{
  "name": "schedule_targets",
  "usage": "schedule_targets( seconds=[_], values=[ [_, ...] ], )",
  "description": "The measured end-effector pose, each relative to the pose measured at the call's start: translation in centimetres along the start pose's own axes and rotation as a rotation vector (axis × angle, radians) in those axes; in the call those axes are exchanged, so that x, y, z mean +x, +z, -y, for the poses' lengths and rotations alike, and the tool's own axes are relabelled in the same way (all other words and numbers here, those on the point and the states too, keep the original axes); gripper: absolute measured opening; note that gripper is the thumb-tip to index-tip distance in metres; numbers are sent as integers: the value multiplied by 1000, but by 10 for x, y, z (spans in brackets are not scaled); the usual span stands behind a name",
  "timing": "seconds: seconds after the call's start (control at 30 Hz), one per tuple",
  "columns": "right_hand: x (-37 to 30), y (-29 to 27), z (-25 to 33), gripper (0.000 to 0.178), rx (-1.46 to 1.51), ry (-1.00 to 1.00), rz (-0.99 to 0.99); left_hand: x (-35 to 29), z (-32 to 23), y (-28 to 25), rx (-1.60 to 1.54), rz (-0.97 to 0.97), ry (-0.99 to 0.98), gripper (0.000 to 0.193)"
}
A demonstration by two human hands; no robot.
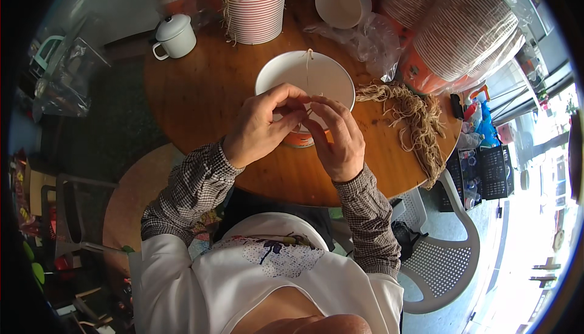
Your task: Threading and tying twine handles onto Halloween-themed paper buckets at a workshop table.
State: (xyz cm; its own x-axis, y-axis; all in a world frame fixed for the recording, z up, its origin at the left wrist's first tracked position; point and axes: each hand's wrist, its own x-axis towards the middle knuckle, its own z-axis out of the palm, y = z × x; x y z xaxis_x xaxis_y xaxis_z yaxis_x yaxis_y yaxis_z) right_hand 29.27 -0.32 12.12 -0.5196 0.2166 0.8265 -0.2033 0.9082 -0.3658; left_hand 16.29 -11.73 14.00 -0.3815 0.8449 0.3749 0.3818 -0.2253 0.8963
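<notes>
A white-lined paper bucket (281,72) with an orange outside stands upright in front of me on the round wooden table. A thin string (309,60) goes over its far rim and hangs down inside. At the near rim, my left hand (263,124) is closed in a pinch, its thumb and forefinger meeting the other hand's fingertips. My right hand (338,139) pinches there too, with fingers bent over the rim. A bit of string shows between the fingertips; most of it is hidden by them.
A bundle of tan strings (420,121) lies right of the bucket. Behind stand a tall stack of buckets (255,8), a white lidded mug (176,37), a tipped white bucket (342,5) and bagged bucket stacks (465,33). A grey chair (441,267) is at the right.
</notes>
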Motion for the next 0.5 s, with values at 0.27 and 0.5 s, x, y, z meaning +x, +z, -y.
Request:
schedule_targets(
  seconds=[0.27,0.5],
  values=[
    [5,-10,-1,33,94,43,58,1,-5,-5,152,137,-3,35],
    [11,-9,-2,29,105,255,220,-1,-9,-3,-53,138,-96,64]
  ],
)
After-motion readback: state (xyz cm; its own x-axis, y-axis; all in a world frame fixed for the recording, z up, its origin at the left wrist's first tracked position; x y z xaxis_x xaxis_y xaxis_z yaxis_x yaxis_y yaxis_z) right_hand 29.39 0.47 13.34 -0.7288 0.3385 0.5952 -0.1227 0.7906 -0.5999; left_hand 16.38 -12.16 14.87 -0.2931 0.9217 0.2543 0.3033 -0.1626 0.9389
